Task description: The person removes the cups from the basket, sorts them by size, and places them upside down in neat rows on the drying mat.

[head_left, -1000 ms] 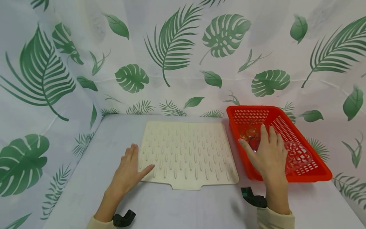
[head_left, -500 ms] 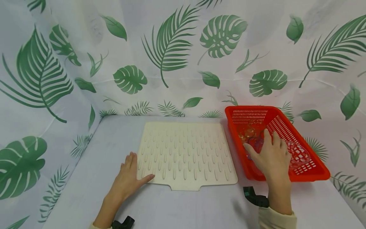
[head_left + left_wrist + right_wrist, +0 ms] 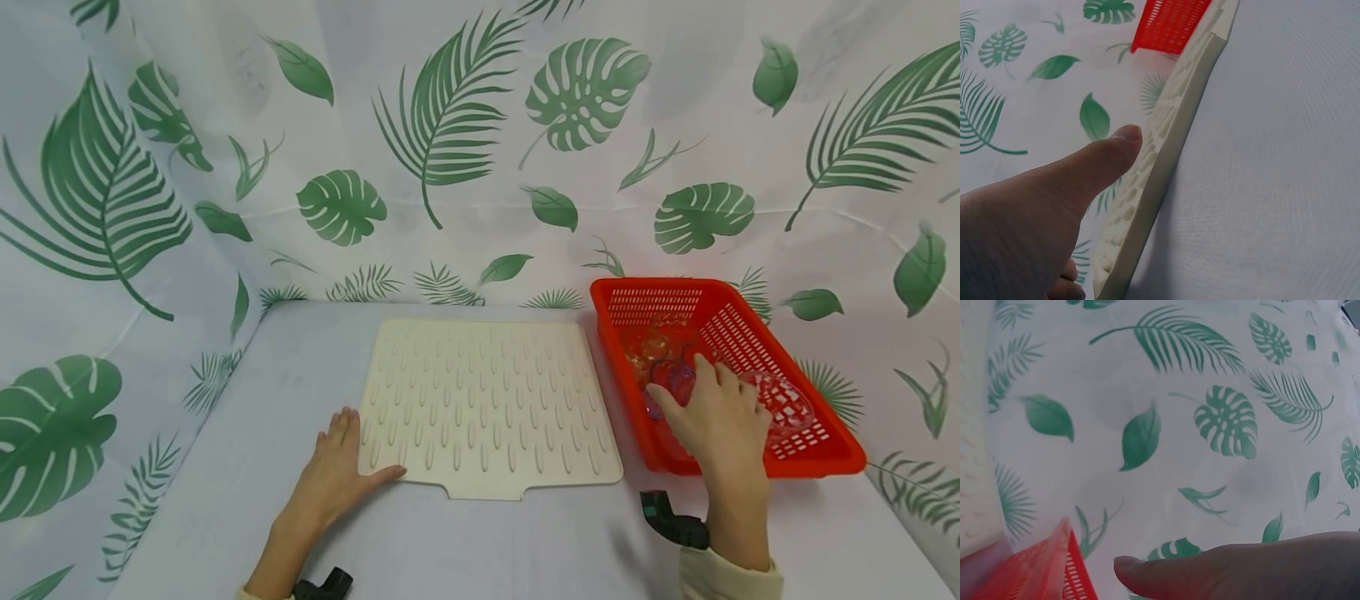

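Note:
A cream board (image 3: 491,400) with rows of raised oval bumps and a front tab lies flat on the table. My left hand (image 3: 333,467) is at its left front corner, fingers straight along the left side and thumb at the front edge. In the left wrist view, that thumb (image 3: 1107,159) overlaps the board's edge (image 3: 1163,162). My right hand (image 3: 723,425) hangs over the red basket (image 3: 817,467), fingers spread and slightly bent, gripping nothing visible. A purple see-through item (image 3: 677,379) lies just left of its fingertips.
Also inside the basket are amber see-through pieces (image 3: 651,343) at the back left and a clear patterned piece (image 3: 783,404) at the right. A white cloth backdrop (image 3: 465,242) with green leaves rises behind the table and along its left side.
My right hand has lowered toward the front and slightly right over the basket, its fingers bending a little. My left hand has slid slightly nearer along the board's corner.

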